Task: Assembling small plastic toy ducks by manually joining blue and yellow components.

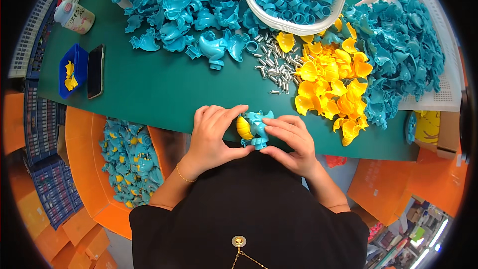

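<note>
Between my two hands, just off the table's near edge, is a small teal plastic toy figure (258, 128) with a yellow curved shell piece (244, 128) at its left side. My left hand (214, 132) pinches the yellow side with thumb and fingers. On the teal side, my right hand (291, 139) grips with its fingertips and thumb. Beyond my hands lie loose yellow shell pieces (331, 82) and a scatter of small silver metal springs (275, 65). A larger teal body part (211, 49) stands in front of the heap of teal shells (174, 7).
A white basket (302, 29) holds teal rings at the back. At right, a white crate (438, 100) spills teal pieces. A blue tray (63, 72), a phone (96, 71) and a cup (74, 17) sit at left. Below the table's left edge, an orange box (82, 169) holds teal-and-yellow figures.
</note>
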